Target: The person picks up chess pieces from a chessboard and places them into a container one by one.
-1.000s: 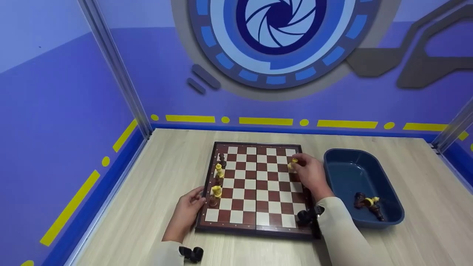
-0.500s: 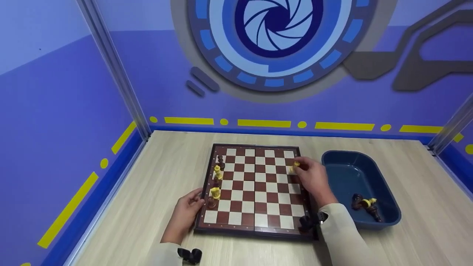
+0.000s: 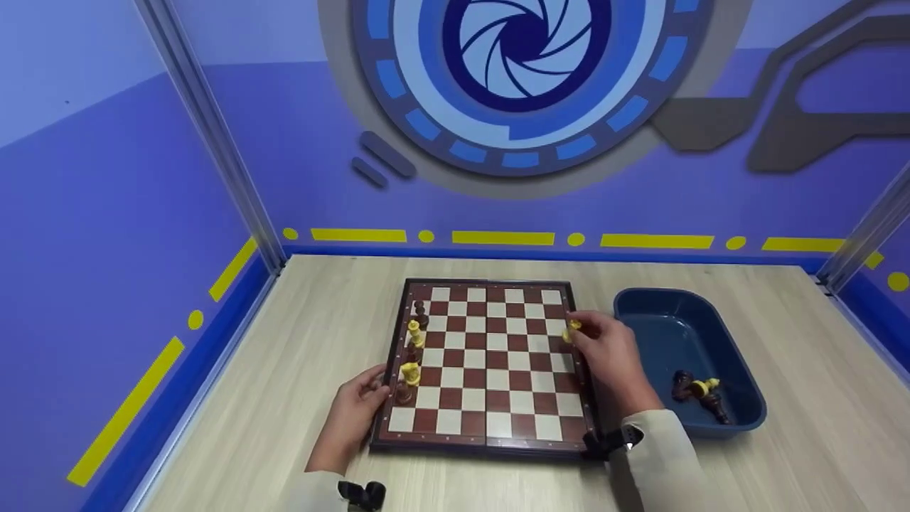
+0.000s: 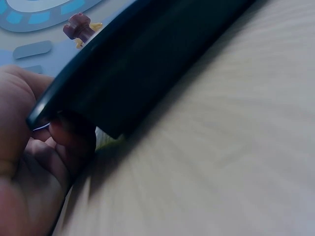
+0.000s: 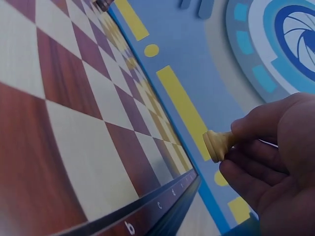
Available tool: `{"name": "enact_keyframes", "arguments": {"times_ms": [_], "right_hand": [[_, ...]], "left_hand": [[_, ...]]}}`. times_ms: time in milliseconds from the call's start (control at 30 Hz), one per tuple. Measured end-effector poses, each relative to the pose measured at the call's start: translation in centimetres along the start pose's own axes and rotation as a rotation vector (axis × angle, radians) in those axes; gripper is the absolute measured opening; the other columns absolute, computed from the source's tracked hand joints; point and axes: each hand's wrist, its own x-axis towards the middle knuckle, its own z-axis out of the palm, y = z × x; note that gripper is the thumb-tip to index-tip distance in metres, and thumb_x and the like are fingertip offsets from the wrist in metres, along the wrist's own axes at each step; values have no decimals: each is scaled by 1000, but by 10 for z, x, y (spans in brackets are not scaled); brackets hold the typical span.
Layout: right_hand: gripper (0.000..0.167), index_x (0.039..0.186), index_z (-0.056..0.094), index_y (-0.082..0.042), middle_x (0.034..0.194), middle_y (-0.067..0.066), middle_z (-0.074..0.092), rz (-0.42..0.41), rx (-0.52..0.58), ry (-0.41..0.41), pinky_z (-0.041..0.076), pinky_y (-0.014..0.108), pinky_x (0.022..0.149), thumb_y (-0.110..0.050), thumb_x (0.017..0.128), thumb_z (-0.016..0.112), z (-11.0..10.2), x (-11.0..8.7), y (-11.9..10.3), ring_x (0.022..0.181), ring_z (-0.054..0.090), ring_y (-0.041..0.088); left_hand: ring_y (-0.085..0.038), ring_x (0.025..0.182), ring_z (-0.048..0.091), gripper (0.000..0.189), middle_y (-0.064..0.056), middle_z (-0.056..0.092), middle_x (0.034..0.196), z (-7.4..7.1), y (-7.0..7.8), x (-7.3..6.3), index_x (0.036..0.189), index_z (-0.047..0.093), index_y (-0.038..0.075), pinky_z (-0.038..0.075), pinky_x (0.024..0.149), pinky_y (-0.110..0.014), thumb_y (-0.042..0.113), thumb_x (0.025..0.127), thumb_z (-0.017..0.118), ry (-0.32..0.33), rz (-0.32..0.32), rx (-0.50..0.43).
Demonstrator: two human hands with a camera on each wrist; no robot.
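My right hand [image 3: 615, 359] pinches a yellow chess piece [image 5: 219, 145] by its upper part, base showing in the right wrist view; its kind is hidden by the fingers. It hangs over the right edge of the chessboard [image 3: 466, 380]. My left hand [image 3: 352, 412] grips the board's left edge, fingers curled under the rim in the left wrist view. Along the left column stand a dark piece [image 3: 421, 313], a yellow king [image 3: 415, 336], another dark piece [image 3: 413, 353], a yellow knight [image 3: 410, 372] and a dark rook [image 3: 404, 392].
A dark blue tub [image 3: 643, 304] stands right of the board. Inside its near end lie a yellow piece [image 3: 704, 387] and dark pieces [image 3: 715, 407]. A light wooden table [image 3: 320, 306] carries everything, with blue printed walls behind and to the left.
My right hand has moved slightly right and toward me with the yellow chess piece, from above the right-hand squares to the board's right edge. The left hand keeps its grip.
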Motion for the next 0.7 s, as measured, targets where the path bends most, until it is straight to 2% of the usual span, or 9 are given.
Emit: {"name": "enact_keyframes", "arguments": {"times_ms": [333,500,700], "right_hand": [[29,117,68,-5,105,12,70,-15,3,19,50,21,75,-9,88,68,-13,-15,1,93,64,21],[29,117,68,-6,106,12,70,-10,-4,22,51,24,79,-10,89,67,-17,-20,0,94,64,21],[31,120,67,-7,112,12,69,30,64,-12,53,32,86,-13,90,67,-21,-24,-4,100,65,22]], "left_hand": [[-10,82,57,43,-10,56,97,0,-1,1,138,49,-3,52,68,-23,2,95,55,13,-10,44],[-12,85,58,43,-11,58,100,0,0,1,138,50,-2,52,70,-23,2,96,55,20,-13,46],[-12,88,59,44,-12,57,103,-1,2,0,139,48,-3,53,72,-23,4,96,55,20,-28,35]]}}
